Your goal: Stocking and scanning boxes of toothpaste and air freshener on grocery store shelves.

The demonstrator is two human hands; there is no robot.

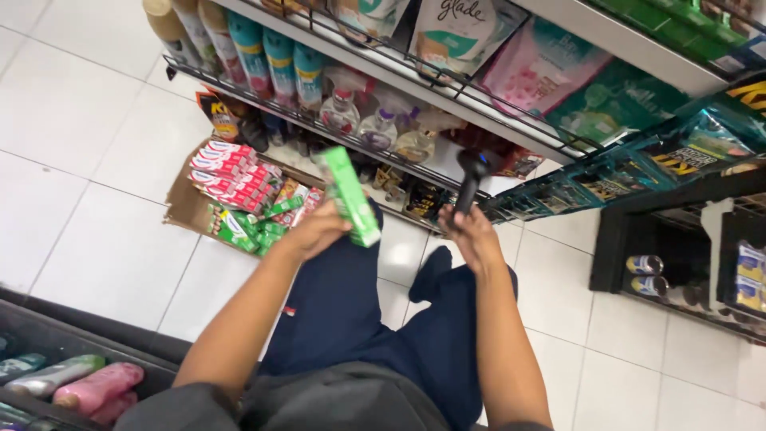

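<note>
Honestly, I can't make out the shelf bottles' labels, and the top packs are cut off by the frame edge. My left hand is closed round a green toothpaste box, held up over the cardboard carton of red and green boxes. Right hand grips a black handheld scanner, fingers wrapped tight.

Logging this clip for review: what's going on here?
A person crouches in a shop aisle. The left hand holds a green carton, and the right hand grips a black handheld scanner pointed up beside it. On the white tile floor ahead, a cardboard box holds red and green toothpaste cartons, below wire shelves of bottles and pouches.
</note>
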